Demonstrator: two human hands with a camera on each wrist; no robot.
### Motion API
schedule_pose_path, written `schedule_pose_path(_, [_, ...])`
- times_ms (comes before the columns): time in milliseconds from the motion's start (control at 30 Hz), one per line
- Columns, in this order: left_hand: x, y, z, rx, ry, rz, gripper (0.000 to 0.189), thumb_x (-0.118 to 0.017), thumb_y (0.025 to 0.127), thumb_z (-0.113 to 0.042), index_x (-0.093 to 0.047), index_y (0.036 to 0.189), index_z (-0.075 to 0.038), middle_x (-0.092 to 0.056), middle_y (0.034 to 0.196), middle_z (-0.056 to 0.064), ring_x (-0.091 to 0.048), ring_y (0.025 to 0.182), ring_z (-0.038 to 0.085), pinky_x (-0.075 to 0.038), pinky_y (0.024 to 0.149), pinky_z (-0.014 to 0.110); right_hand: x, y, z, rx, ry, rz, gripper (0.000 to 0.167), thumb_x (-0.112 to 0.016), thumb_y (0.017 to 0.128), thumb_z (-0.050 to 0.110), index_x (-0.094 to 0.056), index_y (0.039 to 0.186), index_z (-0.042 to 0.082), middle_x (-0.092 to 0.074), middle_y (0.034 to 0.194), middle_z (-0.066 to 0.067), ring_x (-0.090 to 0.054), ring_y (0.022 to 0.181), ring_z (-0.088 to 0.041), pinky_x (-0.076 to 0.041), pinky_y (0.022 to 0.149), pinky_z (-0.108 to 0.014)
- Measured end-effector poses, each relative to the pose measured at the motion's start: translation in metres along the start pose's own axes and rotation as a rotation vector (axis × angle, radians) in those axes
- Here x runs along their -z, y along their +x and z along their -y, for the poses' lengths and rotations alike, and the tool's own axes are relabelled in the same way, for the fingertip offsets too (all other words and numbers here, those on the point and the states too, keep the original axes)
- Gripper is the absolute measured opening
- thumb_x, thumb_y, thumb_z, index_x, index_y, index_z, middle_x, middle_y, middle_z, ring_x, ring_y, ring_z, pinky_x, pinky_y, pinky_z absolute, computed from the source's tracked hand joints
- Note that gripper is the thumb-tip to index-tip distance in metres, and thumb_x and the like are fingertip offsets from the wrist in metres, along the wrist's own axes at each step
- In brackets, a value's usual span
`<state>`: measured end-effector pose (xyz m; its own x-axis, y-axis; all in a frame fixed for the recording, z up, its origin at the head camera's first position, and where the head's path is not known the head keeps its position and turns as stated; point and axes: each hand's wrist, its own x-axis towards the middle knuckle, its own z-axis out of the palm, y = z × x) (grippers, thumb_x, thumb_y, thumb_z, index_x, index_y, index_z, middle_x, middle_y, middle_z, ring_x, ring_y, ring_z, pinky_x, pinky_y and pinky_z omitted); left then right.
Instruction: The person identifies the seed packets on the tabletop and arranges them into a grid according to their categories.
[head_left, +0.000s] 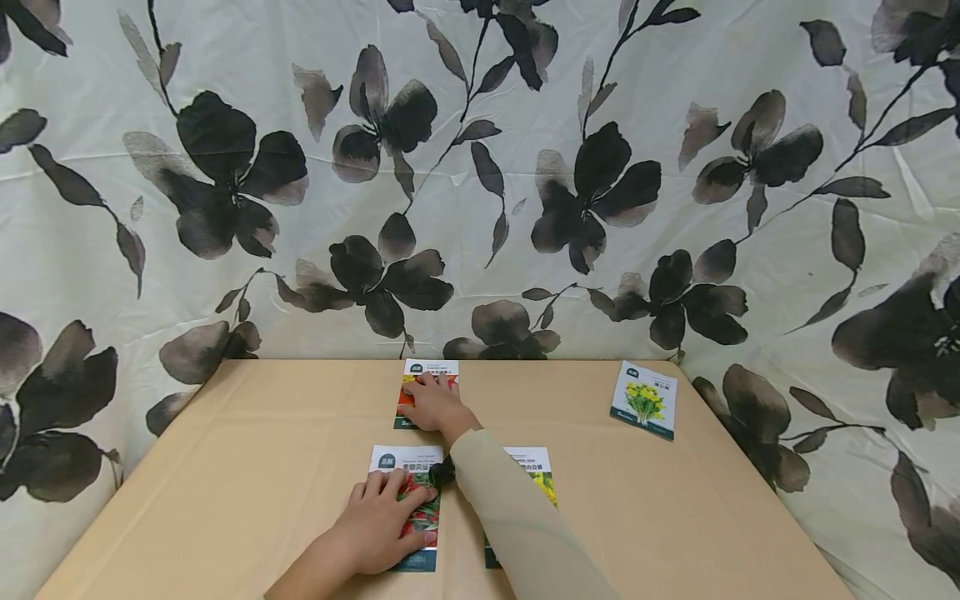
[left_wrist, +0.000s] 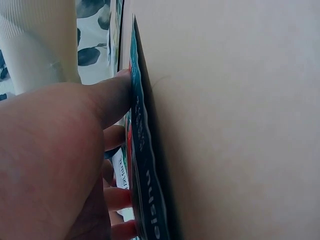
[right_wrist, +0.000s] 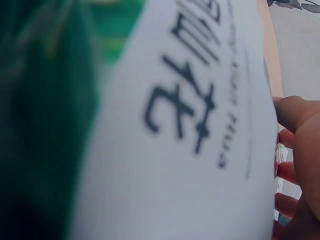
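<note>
My left hand (head_left: 378, 525) lies over a seed packet (head_left: 416, 561) with red flowers and a teal bottom band, near the front of the table. The left wrist view shows the thumb and fingertips on the packet's face. Farther back, my right hand (head_left: 437, 407) rests, fingers spread, on another seed packet (head_left: 442, 366) with a white top and red and yellow print, covering much of it. The front packet's white, lettered top fills much of the right wrist view, with the fingers (right_wrist: 287, 171) of the right hand at the right edge.
A seed packet with yellow flowers (head_left: 530, 458) lies right of the front one, partly hidden under my right sleeve (head_left: 517, 508). Another yellow-flowered packet (head_left: 645, 400) lies tilted at the back right of the tan table (head_left: 675, 517). Behind hangs a floral curtain (head_left: 480, 208).
</note>
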<state>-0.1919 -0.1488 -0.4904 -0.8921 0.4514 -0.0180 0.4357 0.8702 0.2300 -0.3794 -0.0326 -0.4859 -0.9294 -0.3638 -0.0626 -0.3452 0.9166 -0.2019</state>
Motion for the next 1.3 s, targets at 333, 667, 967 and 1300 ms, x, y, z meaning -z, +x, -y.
schedule_pose_path(333, [-0.002, 0.002, 0.003, 0.000, -0.001, 0.009, 0.059, -0.057, 0.092, -0.070, -0.060, 0.139, -0.034, -0.049, 0.139, 0.014, -0.041, 0.119, 0.036, -0.038, 0.091, 0.059, 0.000, 0.002, 0.002, -0.011, -0.004, -0.026, 0.054, -0.057, 0.099, 0.057, -0.053, 0.148, 0.036, -0.047, 0.155, 0.001, -0.039, 0.142, -0.028, -0.030, 0.119, -0.056])
schedule_pose_path(667, [0.001, 0.001, 0.002, 0.008, 0.001, 0.023, 0.057, -0.062, 0.091, -0.066, -0.060, 0.139, -0.035, -0.049, 0.139, 0.012, -0.042, 0.119, 0.035, -0.038, 0.091, 0.057, -0.006, 0.010, 0.003, -0.049, -0.028, -0.046, 0.053, -0.058, 0.097, 0.060, -0.057, 0.145, 0.038, -0.047, 0.154, -0.004, -0.040, 0.144, -0.028, -0.032, 0.120, -0.055])
schedule_pose_path(967, [0.005, 0.000, 0.000, 0.013, 0.008, 0.032, 0.057, -0.063, 0.091, -0.066, -0.060, 0.139, -0.035, -0.048, 0.139, 0.012, -0.041, 0.119, 0.035, -0.038, 0.091, 0.058, -0.004, 0.008, 0.007, -0.056, -0.132, -0.041, 0.054, -0.052, 0.098, 0.065, -0.054, 0.146, 0.041, -0.047, 0.156, 0.000, -0.040, 0.146, -0.027, -0.033, 0.119, -0.056])
schedule_pose_path(1300, [-0.006, 0.001, 0.005, -0.019, 0.004, -0.030, 0.057, -0.056, 0.093, -0.070, -0.060, 0.138, -0.035, -0.049, 0.136, 0.013, -0.041, 0.117, 0.035, -0.037, 0.088, 0.057, -0.001, 0.004, 0.007, -0.039, -0.109, -0.032, 0.053, -0.052, 0.100, 0.061, -0.053, 0.147, 0.036, -0.045, 0.157, -0.003, -0.039, 0.147, -0.029, -0.034, 0.118, -0.056])
